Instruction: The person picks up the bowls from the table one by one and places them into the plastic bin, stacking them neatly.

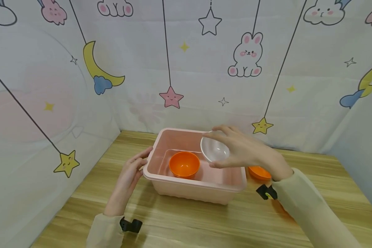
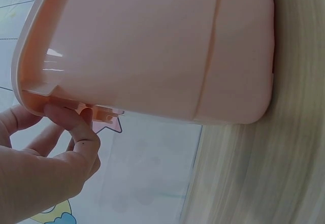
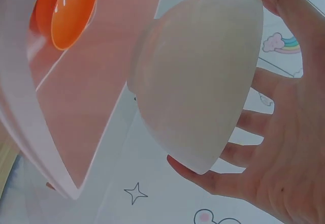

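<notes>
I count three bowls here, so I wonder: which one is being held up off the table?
The white bowl, gripped by the right hand above the pink bin. One orange bowl sits inside the bin; the other rests on the table behind that hand.

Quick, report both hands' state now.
Left hand: grips the rim of the pink bin.
Right hand: holds the white bowl by its rim, above the bin.

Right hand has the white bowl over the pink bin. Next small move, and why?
Probably lower the white bowl into the bare floor beside the orange bowl. The right hand holds it tilted above the pink bin, and the left hand grips the bin's rim.
</notes>
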### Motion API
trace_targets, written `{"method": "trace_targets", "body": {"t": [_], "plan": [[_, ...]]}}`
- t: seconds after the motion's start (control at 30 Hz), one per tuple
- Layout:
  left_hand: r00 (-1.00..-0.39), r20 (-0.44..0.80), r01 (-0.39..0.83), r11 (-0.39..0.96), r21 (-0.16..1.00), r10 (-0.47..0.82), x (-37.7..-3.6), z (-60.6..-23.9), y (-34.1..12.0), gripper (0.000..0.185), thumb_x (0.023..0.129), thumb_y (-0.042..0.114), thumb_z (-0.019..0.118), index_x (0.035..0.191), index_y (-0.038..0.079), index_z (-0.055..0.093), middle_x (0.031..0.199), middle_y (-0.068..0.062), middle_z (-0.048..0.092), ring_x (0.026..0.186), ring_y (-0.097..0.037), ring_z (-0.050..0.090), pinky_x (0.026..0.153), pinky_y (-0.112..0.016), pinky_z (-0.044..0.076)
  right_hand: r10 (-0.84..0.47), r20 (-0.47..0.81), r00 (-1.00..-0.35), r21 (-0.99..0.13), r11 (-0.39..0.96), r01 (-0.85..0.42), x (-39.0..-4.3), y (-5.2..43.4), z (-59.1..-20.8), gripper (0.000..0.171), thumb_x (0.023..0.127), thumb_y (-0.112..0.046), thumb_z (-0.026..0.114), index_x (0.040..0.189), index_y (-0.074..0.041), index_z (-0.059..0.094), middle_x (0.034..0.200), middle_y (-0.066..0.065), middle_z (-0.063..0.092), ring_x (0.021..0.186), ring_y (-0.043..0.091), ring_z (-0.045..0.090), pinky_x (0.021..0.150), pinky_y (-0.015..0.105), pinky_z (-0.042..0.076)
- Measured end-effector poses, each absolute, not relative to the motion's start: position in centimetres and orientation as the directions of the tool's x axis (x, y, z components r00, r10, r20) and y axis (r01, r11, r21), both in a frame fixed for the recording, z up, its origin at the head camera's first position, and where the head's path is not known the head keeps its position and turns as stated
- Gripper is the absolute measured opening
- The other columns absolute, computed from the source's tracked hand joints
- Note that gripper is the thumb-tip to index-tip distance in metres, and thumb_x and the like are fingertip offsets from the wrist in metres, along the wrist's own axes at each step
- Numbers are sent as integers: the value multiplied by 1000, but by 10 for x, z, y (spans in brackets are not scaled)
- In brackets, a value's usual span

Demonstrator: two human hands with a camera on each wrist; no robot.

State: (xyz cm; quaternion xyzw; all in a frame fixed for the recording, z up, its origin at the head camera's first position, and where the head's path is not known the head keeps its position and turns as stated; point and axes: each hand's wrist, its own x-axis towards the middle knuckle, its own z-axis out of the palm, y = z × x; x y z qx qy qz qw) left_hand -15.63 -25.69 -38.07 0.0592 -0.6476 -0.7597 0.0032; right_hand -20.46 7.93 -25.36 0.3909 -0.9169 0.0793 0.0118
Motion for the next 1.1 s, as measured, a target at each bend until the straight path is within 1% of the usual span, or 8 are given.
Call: {"method": "trace_targets", "body": {"t": [0.1,0.33,0.57,0.8,0.97,1.1], "plan": [[-993,-86,-73,-162,984,-80,-156,-380,-257,49,96,9,44,145,8,43,155,-1,37,120,-4,49,90,-20,48,-717,65,-694,-155,680,-717,-207,75,-254,79,76,-70,62,145,-45,34,151,0,34,137,26,32,99,56,43],[-992,-95,-80,-166,983,-85,-156,-380,-256,49,95,8,45,144,8,44,155,1,37,119,-5,48,90,-21,48,-728,50,-684,-219,660,-718,-214,65,-254,78,76,-61,68,146,-41,36,151,2,34,137,28,33,101,59,40],[-991,-93,-77,-163,984,-92,-156,-380,-256,49,95,8,45,144,8,44,155,1,36,122,-3,47,89,-20,48,-739,36,-673,-219,651,-727,-220,53,-254,78,77,-59,67,146,-39,37,151,2,34,137,29,32,102,59,40],[-991,-99,-84,-167,982,-86,-157,-381,-257,49,95,8,45,144,9,45,155,2,37,123,-7,46,90,-22,47,-752,24,-659,-221,639,-737,-225,43,-256,76,77,-57,67,145,-37,39,149,2,35,135,29,33,100,57,42],[-992,-97,-82,-167,983,-85,-157,-380,-257,49,96,8,45,144,9,44,155,3,36,122,-3,46,90,-21,47,-761,22,-648,-213,630,-747,-228,38,-258,75,77,-57,67,144,-37,40,149,2,35,134,28,33,99,55,43],[-992,-94,-78,-170,982,-88,-156,-380,-257,49,95,8,45,144,7,44,155,2,37,122,-2,47,89,-21,47,-763,8,-646,-227,628,-745,-231,35,-259,75,77,-57,67,145,-38,39,149,1,34,135,28,32,99,56,43]]}}
